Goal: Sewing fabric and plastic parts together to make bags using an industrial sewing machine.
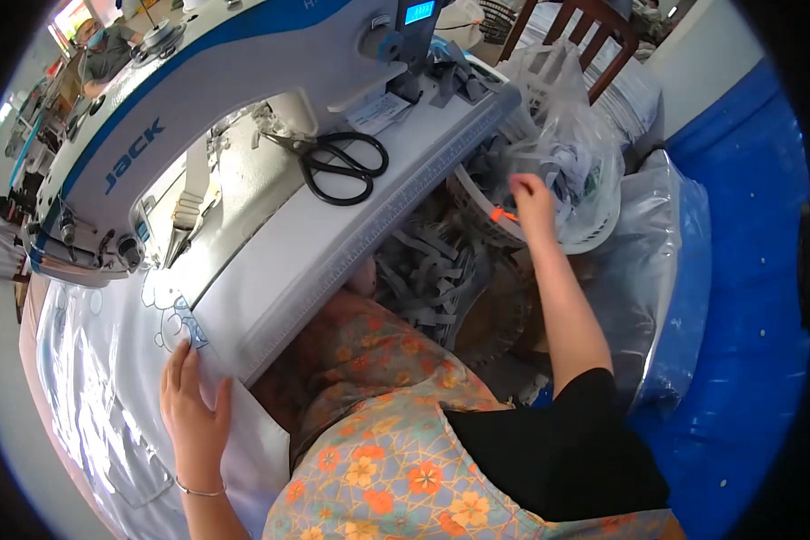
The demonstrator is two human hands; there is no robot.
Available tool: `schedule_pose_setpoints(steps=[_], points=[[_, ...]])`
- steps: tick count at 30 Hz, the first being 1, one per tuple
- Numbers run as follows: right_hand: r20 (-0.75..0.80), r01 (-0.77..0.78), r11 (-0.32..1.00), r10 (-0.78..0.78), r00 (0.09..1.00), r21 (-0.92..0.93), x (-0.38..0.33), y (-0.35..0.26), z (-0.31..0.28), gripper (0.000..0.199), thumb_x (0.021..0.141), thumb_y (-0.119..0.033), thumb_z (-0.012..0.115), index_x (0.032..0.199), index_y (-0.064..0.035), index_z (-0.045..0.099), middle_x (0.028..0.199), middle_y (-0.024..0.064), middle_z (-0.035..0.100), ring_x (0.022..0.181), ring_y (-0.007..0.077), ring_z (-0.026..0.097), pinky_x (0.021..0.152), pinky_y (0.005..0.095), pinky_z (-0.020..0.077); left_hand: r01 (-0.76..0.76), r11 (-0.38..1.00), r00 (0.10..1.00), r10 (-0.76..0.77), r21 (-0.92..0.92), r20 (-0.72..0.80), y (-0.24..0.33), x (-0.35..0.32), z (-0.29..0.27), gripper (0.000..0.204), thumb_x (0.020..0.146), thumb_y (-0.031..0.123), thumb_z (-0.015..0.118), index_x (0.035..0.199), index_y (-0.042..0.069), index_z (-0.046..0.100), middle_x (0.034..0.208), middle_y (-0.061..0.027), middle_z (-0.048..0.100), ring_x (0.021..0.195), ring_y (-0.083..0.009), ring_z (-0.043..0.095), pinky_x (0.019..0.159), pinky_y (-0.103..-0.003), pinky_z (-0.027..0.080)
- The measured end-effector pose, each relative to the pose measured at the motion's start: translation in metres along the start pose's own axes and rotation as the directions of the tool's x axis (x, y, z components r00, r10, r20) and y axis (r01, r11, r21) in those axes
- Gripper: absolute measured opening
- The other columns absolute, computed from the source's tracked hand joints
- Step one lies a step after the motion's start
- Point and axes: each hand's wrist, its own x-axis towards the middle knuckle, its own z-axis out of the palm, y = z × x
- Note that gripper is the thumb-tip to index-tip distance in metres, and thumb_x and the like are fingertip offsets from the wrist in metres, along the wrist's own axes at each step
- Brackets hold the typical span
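Left hand lies flat, fingers spread wide, on white printed fabric at 7 o'clock, holding nothing. Black-handled scissors rest on the white sewing table at 12. Right hand at 2 o'clock reaches into the white plastic basket, fingers pinched on grey fabric strips.

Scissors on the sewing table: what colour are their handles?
Black handles on the scissors, seen in the head view.
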Motion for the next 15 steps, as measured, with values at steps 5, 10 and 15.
schedule_pose_setpoints(steps=[5, 10, 15], points=[[0.054, -0.187, 0.971, 0.197, 0.979, -0.147, 0.064, 0.087, 0.022, 0.027, 0.092, -0.016, 0.065, 0.113, 0.0008, 0.069, 0.091, 0.0089, 0.070, 0.073, 0.0154, 0.064, 0.065, 0.0287, 0.0505, 0.108, 0.994, 0.994, -0.108, 0.013, 0.020, 0.039, 0.007, -0.002, 0.016, 0.079, 0.001, 0.064, 0.093, 0.000, 0.056, 0.126, -0.0168, 0.060, 0.109, -0.0377, 0.059, 0.091, -0.044, 0.048], [-0.005, -0.263, 0.948, 0.268, 0.964, 0.178, 0.062, 0.058, 0.020, 0.032, 0.089, -0.022, 0.071, 0.110, 0.0009, 0.067, 0.091, 0.0108, 0.071, 0.071, 0.0173, 0.066, 0.067, 0.0312, 0.0508, 0.069, 0.998, 0.996, -0.069, 0.001, -0.057, 0.029, 0.005, 0.008, 0.011, 0.080, -0.004, 0.060, 0.089, -0.001, 0.054, 0.123, -0.0174, 0.062, 0.106, -0.0381, 0.060, 0.088, -0.044, 0.049], [-0.090, 0.043, 0.903, -0.005, 0.996, 0.428, 0.024, -0.066, 0.018, 0.018, 0.095, -0.021, 0.068, 0.103, -0.0054, 0.065, 0.082, -0.0028, 0.060, 0.066, 0.0061, 0.052, 0.059, 0.0230, 0.0412, 0.116, 0.983, 0.978, -0.138, -0.146, -0.154, 0.014, -0.019, 0.000, 0.008, 0.081, -0.005, 0.057, 0.087, -0.002, 0.053, 0.120, -0.0197, 0.063, 0.103, -0.0385, 0.062, 0.089, -0.042, 0.050]])
